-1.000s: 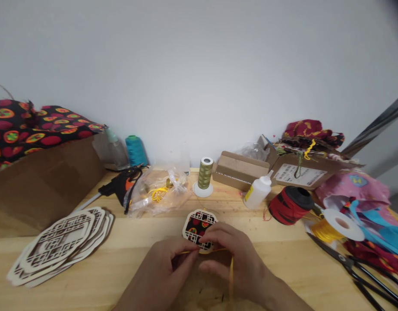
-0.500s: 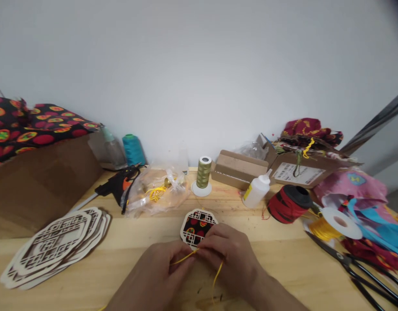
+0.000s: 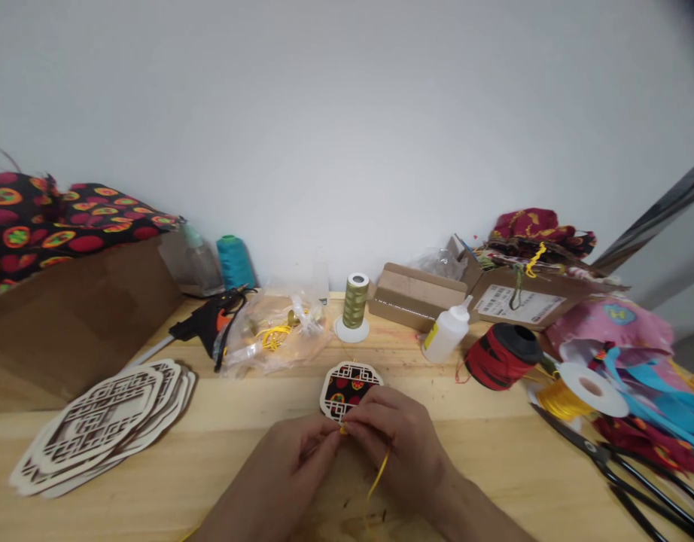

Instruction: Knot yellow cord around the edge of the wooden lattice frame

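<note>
A small wooden lattice frame (image 3: pixel 336 391) backed with black and red patterned fabric lies on the table in front of me. At its near edge, my left hand (image 3: pixel 296 459) and my right hand (image 3: pixel 400 436) meet fingertip to fingertip. Both pinch a yellow cord (image 3: pixel 379 474) there. A small bit of the cord shows between the fingertips, and one length hangs from my right hand toward the table. The right fingers partly cover the frame's lower right corner. Whether the cord passes through the frame is hidden by my fingers.
Stacked lattice frames (image 3: pixel 98 429) lie left. Behind are a glue gun (image 3: pixel 203 324), a plastic bag (image 3: pixel 268 346), an olive thread spool (image 3: pixel 355 301) and a glue bottle (image 3: pixel 445 333). Rightward are red cord (image 3: pixel 499 357), a yellow cord spool (image 3: pixel 589 388) and scissors (image 3: pixel 612 459).
My fingertips have come closer together, and the cord stretch between them has shortened to a small bit. The lattice frame has shifted slightly right and away from me.
</note>
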{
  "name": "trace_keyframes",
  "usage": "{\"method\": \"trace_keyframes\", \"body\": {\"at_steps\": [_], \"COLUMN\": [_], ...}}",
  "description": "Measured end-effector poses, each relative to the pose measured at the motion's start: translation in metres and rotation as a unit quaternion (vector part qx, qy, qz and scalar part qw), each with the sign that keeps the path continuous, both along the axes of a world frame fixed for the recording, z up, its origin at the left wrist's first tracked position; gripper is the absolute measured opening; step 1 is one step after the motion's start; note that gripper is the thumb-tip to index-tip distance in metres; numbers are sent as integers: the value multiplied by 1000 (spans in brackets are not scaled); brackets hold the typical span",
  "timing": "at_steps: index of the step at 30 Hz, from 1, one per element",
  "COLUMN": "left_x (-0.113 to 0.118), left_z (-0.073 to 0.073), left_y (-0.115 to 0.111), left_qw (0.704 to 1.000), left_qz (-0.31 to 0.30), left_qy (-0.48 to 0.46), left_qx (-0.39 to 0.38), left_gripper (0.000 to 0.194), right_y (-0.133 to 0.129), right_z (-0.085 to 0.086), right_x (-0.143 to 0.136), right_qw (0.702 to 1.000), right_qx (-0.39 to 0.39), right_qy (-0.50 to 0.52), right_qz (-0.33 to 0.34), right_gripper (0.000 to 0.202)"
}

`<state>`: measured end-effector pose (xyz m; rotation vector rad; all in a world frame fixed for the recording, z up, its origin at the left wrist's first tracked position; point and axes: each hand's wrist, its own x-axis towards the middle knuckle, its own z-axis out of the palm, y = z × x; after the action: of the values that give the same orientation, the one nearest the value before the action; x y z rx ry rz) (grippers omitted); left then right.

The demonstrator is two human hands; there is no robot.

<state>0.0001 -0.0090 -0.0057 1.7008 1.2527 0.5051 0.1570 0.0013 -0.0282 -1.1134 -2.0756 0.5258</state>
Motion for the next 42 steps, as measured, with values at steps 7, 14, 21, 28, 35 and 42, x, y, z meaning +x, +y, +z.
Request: {"method": "trace_keyframes", "body": {"at_steps": [7, 14, 21, 28, 35, 42], "left_x": [1, 3, 1, -1, 1, 0], "left_z": [-4, -1, 0, 0, 0, -5], "left_y": [-2, -2, -3, 0, 1, 3], "left_qw": [998, 997, 996, 994, 997, 999], "left_qz": [-21, -17, 7, 50, 40, 15], "left_qy": [46, 58, 63, 66, 27, 15], "left_qx": [36, 57, 59, 77, 56, 41], "left_gripper": [33, 33, 25, 22, 25, 23], "right_y": [-2, 0, 3, 3, 2, 2], "right_z": [-1, -2, -1, -1, -2, -3], "right_x": [2, -2, 1, 0, 2, 2], "right_qw": [1000, 999, 998, 997, 997, 998], "right_qx": [2, -34, -53, -58, -56, -47], "right_qy": [-2, 18, 12, 34, 22, 17], "right_qz": [-7, -36, -42, -33, -38, -45], "right_gripper": [19, 15, 12, 13, 11, 13]}}
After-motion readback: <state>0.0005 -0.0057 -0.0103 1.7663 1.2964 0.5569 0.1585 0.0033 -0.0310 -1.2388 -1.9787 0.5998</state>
